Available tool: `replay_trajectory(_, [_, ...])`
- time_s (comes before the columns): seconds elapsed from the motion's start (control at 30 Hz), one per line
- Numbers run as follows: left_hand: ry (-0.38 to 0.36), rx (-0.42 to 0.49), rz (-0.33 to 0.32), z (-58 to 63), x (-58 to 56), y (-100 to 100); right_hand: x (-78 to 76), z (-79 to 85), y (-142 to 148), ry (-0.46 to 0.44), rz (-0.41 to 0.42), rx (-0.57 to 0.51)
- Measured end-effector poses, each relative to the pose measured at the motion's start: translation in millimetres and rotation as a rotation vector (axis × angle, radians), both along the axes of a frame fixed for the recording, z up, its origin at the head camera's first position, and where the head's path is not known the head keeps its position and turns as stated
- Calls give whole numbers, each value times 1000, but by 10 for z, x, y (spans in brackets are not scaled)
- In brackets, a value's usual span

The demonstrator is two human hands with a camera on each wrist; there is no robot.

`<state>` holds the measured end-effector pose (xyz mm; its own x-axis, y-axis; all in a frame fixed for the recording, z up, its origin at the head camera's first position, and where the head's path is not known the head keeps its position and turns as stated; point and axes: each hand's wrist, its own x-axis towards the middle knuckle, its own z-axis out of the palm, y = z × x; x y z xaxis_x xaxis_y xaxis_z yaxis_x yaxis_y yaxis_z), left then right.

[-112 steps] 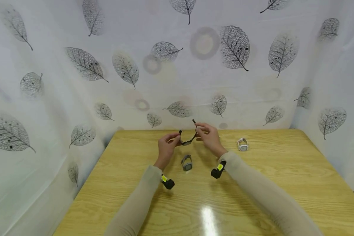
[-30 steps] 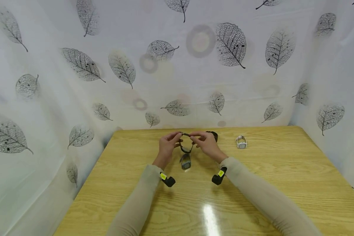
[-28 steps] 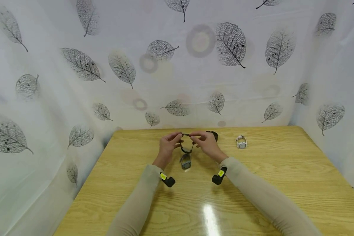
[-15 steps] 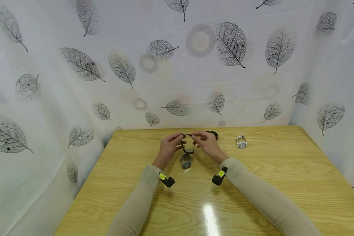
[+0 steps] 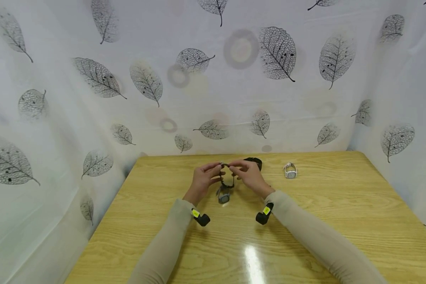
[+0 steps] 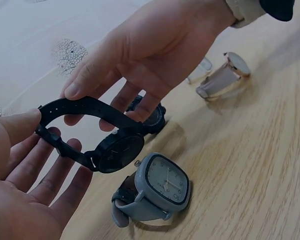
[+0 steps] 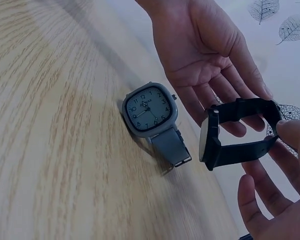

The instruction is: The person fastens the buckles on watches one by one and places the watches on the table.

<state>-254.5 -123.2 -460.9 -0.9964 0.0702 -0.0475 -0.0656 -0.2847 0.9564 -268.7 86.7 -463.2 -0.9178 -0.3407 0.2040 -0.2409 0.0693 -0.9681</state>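
Note:
Both hands hold a black wristwatch (image 6: 121, 150) up over the table, its strap bent round into a loop. My left hand (image 5: 200, 179) pinches the strap at its buckle end between thumb and fingers. The right hand (image 5: 250, 173) pinches the strap close beside it, thumb on the band in the left wrist view. The dial hangs at the loop's lower side, and its face is turned away in the right wrist view. Just below lies a grey square-cased watch (image 7: 150, 110) with its strap curled under it.
Behind the right hand sits another black watch (image 5: 254, 162), partly hidden. A white watch (image 5: 290, 174) stands farther right. The left wrist view shows a pale-strapped watch (image 6: 220, 80) with a rose-gold rim. A leaf-print curtain (image 5: 213, 90) closes off the table's back edge.
The black watch's strap ends, held apart at first, have come together into a loop. Over the last second both hands tilt and lower it slightly. The second black watch has come into view.

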Motion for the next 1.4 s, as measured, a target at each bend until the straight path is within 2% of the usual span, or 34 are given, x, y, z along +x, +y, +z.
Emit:
replay_trajectory(0.27, [5,-18,-19,-36,-11,-11,-32,-67,11,51,5,65])
replay_trajectory(0.47, [-17,-44,-43,-55,-22,-13,-29,-87,25,68,1,103])
replay_trajectory(0.6, [-33,-74,-57,-30,-4,7,-26,-90,24,68,3,118])
replay_trajectory(0.83, [-8,-132,-73,3,26,43,-27,-84,12,86,-24,134])
replay_trajectory(1.1, [24,-208,-64,-26,13,47,-22,-98,-5,113,-45,102])
replay_trajectory(1.3, [11,-235,-9,-61,-3,47,3,-83,-2,133,-38,145])
replay_trajectory(1.4, [1,-247,-1,-51,-9,48,8,-71,-2,134,-28,160])
